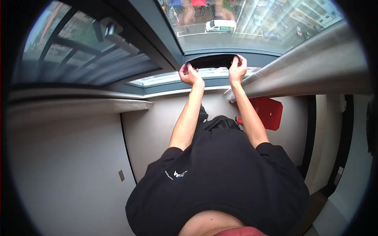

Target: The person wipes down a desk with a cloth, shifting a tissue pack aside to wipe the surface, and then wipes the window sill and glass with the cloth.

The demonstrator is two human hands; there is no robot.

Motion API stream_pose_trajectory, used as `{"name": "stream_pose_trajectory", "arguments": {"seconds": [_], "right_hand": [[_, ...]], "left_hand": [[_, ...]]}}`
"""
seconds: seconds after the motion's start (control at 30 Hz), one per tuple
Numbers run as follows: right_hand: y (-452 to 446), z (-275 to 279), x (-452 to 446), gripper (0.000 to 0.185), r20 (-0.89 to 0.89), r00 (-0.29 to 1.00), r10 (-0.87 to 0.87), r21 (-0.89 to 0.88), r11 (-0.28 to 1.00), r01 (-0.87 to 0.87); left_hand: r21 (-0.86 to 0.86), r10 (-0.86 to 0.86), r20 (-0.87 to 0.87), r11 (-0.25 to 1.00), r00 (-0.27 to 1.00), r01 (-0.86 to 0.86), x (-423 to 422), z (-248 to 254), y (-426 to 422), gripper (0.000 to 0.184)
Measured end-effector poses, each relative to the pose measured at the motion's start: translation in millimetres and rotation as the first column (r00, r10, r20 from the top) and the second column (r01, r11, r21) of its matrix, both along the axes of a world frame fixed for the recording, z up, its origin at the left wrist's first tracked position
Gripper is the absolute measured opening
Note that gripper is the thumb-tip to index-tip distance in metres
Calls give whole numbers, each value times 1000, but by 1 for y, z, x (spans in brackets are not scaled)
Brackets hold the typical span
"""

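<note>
A dark piece of cloth (214,61) is stretched sideways in front of the window frame (258,59), between my two hands. Its left end is pinched in my left hand (191,74), thumb on top. At the right end my right hand (238,69) grips it, with the thumb pressed on its upper corner. Both arms reach forward over the sill (169,93). The cloth's far side is hidden.
An opened window sash (90,51) with a handle (111,29) stands at the left. Pale curtains (315,65) hang at both sides. A red object (269,114) lies beyond my right forearm. Outside, a white van (220,26) is on the street.
</note>
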State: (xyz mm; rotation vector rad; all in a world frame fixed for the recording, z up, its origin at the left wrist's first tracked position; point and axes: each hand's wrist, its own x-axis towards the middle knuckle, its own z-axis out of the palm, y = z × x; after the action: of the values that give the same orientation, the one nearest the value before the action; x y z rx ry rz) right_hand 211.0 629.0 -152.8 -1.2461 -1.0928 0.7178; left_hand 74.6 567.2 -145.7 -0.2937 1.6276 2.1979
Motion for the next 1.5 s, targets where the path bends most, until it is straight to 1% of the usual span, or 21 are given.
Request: {"name": "stream_pose_trajectory", "arguments": {"seconds": [0.03, 0.17, 0.23, 0.27, 0.4, 0.5, 0.57, 0.63, 0.7, 0.77, 0.83, 0.87, 0.9, 0.97, 1.0, 1.03, 1.1, 1.17, 1.27, 1.33, 1.5], "right_hand": [[10, -14, -9, 21, 1, 1000, -27, -36, 999, 27], [24, -40, -9, 22, 54, 998, 16, -141, 990, -8], [20, -45, -10, 25, 48, 997, 55, -168, 985, -46], [21, -47, -12, 36, 27, 996, 83, -167, 983, -78], [20, -70, -4, 72, 258, 952, 165, -107, 984, -142], [14, -64, 7, 61, 445, 864, 235, -70, 971, -228], [16, -65, 13, 50, 536, 791, 295, -108, 953, -283], [20, -45, 9, 41, 575, 781, 241, -70, 966, -247], [11, -30, 9, 41, 282, 946, 160, -428, 903, -25], [19, -47, 15, 35, 413, 909, 55, -317, 944, 87], [27, -63, 22, 41, 24, 978, 209, -680, 720, -137], [24, -46, 13, 38, -265, 957, 117, -653, 709, -268], [22, -42, 6, 38, -269, 956, 114, -652, 709, -268], [18, -40, -5, 38, -111, 930, 350, -392, 845, -365], [15, -41, -7, 42, -14, 881, 472, -255, 851, -460], [19, -47, -2, 45, 550, 693, 466, -36, 842, -538], [18, -44, -9, 59, 708, 481, 517, -80, 735, -673], [17, -39, -6, 79, 738, 64, 672, -468, 578, -668], [29, -44, -7, 77, 747, -17, 665, -518, 565, -642], [40, -80, -2, 76, 860, 52, 507, -307, 595, -743], [44, -64, 11, 79, 907, 3, 422, -277, 601, -750]], "left_hand": [[-129, 95, 19, 987, 995, -92, 0, -5, 22, 30], [-256, -90, 81, 961, 993, 108, 1, -16, 40, 41], [-405, -270, -237, 901, 933, 158, -1, -32, 40, 38], [-275, -284, -230, 936, 931, 218, -1, -40, 41, 34], [-562, -625, -680, 780, 383, 276, -14, -60, 17, 21], [-791, -796, -605, 601, -3, 111, -23, -73, -5, 41], [-844, -851, -525, 516, -27, 143, -28, -74, -11, 57], [-866, -870, -476, 489, -132, -106, -33, -73, -12, 66], [-892, -891, -445, 450, -86, -38, -34, -67, -14, 70], [-903, -905, -425, 426, -31, -47, -31, -56, -10, 70], [-922, -922, -386, 386, -9, -16, -32, -44, -8, 69], [-936, -936, -352, 352, 10, 17, -33, -42, -6, 68], [-936, -936, -351, 351, 6, 14, -36, -48, -4, 68], [-806, -804, -590, 591, -74, 16, -40, -61, -2, 66], [-828, -829, -559, 556, -21, 77, -39, -66, -4, 64], [-794, -796, -605, 601, -15, 90, -40, -74, -3, 61], [-772, -779, -626, 614, -27, 163, -42, -87, -4, 59], [-767, -765, -639, 627, -74, 136, -44, -92, -7, 61], [-828, -815, -560, 550, -146, 106, -45, -83, -8, 67], [-908, -888, -418, 416, -192, 54, -47, -78, -8, 78], [-929, -913, -362, 370, -188, -9, -31, -70, -9, 80]]}}
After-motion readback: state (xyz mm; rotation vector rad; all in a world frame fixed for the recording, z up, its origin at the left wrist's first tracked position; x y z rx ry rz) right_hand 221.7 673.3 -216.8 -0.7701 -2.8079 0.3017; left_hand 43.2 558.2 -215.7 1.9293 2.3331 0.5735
